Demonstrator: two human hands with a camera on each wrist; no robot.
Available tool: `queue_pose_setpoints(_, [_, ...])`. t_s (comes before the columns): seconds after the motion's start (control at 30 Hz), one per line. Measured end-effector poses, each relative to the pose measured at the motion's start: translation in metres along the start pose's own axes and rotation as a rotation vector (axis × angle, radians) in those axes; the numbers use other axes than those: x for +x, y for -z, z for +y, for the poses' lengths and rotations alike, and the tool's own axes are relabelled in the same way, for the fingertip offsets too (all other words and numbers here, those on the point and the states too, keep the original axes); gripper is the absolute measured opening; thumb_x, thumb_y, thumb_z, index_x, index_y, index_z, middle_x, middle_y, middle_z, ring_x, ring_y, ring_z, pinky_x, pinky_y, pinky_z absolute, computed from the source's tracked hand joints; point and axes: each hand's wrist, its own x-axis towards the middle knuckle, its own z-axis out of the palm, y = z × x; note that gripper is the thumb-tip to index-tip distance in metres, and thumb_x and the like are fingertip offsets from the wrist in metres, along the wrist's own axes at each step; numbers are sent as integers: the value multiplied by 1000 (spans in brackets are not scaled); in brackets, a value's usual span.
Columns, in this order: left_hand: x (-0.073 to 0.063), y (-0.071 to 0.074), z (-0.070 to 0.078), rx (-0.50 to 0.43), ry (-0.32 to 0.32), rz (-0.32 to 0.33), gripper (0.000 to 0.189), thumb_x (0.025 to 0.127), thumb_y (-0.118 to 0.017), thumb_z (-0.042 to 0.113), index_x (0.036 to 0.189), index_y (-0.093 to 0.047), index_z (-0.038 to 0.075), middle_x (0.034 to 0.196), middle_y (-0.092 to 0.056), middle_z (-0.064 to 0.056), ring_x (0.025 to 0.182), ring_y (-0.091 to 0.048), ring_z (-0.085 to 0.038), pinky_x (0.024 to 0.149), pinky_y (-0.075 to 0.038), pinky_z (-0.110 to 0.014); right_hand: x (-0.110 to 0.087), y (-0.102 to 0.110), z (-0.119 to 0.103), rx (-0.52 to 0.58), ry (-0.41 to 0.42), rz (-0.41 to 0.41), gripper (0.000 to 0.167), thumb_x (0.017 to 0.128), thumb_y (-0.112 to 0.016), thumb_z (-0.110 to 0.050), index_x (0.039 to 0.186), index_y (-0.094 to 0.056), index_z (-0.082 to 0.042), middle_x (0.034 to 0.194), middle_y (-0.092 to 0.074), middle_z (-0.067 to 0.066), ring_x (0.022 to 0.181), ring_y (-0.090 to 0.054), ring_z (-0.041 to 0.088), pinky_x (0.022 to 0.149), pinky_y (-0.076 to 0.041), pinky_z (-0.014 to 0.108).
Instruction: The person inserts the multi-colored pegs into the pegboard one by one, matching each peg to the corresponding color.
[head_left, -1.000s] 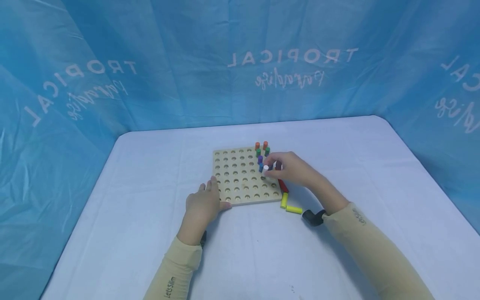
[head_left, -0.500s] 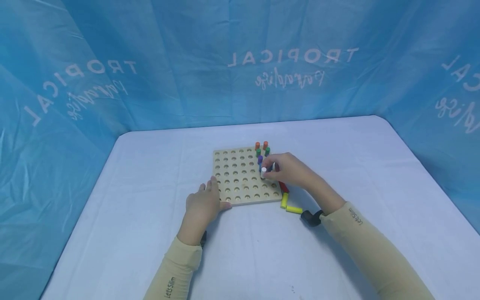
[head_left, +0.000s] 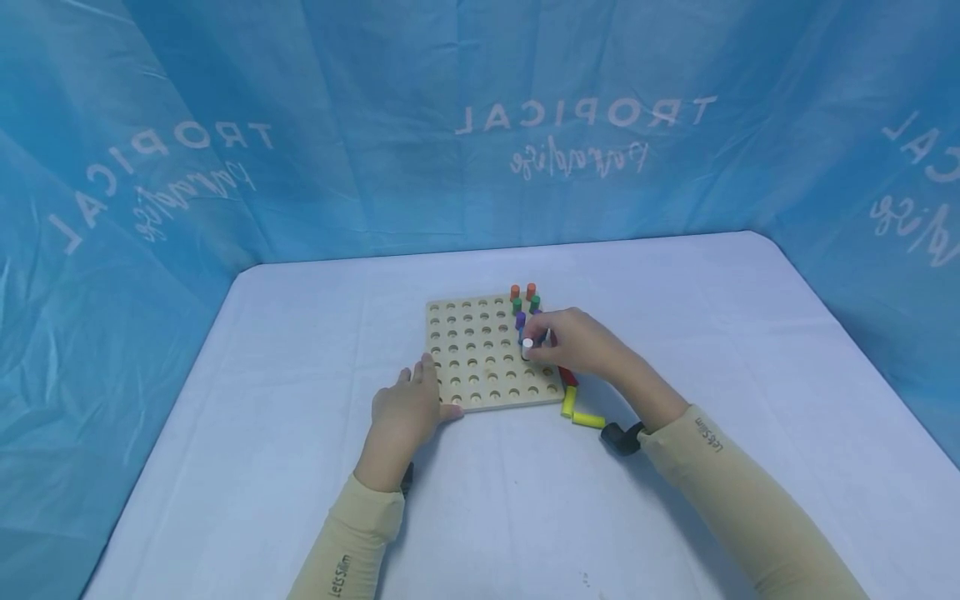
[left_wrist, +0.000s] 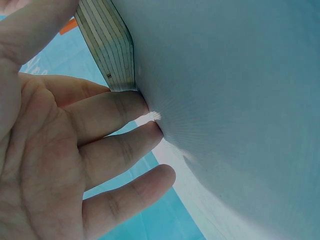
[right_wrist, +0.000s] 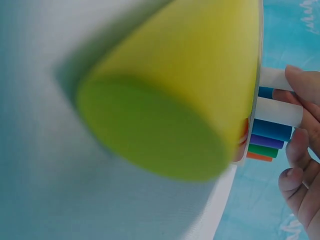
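Observation:
A wooden pegboard (head_left: 487, 350) with rows of round holes lies on the table. My left hand (head_left: 407, 408) braces its near left corner, straight fingers along the left side and thumb at the front edge. In the left wrist view, its fingertips (left_wrist: 156, 131) rest on the cloth beside the board. My right hand (head_left: 573, 337) pinches a white peg (head_left: 527, 348) standing upright at a hole in the second column from the right. The right wrist view shows another white peg (right_wrist: 277, 111) standing beside the held white peg (right_wrist: 275, 79).
Orange pegs (head_left: 515, 292), green pegs (head_left: 517, 307), purple pegs (head_left: 521, 320) and blue pegs (right_wrist: 272, 130) stand in the board's far right part. A red peg (head_left: 567, 376) and two yellow pegs (head_left: 588, 420) lie at its near right. A blue curtain (head_left: 360, 167) hangs behind.
My right hand has moved slightly left and toward me, and the white peg has come down to the board. The left hand stays in place.

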Motion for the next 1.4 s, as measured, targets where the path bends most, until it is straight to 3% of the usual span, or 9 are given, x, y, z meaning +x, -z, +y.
queue_pose_setpoints(0.43, [1,-2,0,1,-5,8,99,88,-64,56,156,-21,-3,157,-39,-18,147,-36,-36,104,-47,-56,0,-3,-2,-71,33,-21,11,88,-75,-21,99,-73,-21,80,-66,-5,70,-54,14,62,-45,27])
queue_pose_setpoints(0.73, [-1,-1,0,13,-15,22,99,88,-63,56,156,-22,-3,155,-41,-19,145,-38,-36,101,-49,-56,-5,4,-6,-62,-1,-8,21,87,-78,-26,107,-72,-23,102,-71,-6,84,-58,16,72,-49,29])
queue_pose_setpoints(0.87, [-1,0,0,22,-14,18,98,89,-62,57,156,-22,-3,155,-41,-18,145,-38,-35,101,-50,-55,-11,9,-8,-71,-19,7,26,86,-79,-31,110,-71,-23,102,-70,-7,86,-58,17,70,-50,30])
queue_pose_setpoints(0.97, [-1,0,0,29,-16,20,99,89,-61,58,156,-22,-2,155,-42,-18,145,-38,-35,100,-50,-54,-18,13,-8,-108,-28,26,28,86,-78,-34,110,-70,-22,101,-70,-6,87,-59,17,71,-52,31])
queue_pose_setpoints(1.2, [-1,0,0,21,-14,18,99,89,-61,57,156,-22,-3,156,-41,-18,146,-38,-35,103,-48,-55,-35,18,-6,-245,-59,69,40,84,-80,-33,120,-68,-20,112,-67,-1,103,-63,20,87,-57,41])
queue_pose_setpoints(1.4, [-2,2,0,19,-10,12,98,89,-61,57,156,-21,-2,156,-40,-18,146,-37,-34,102,-49,-54,-48,17,-10,-273,-161,-2,38,84,-80,-36,116,-66,-22,103,-67,-1,91,-61,19,73,-55,35])
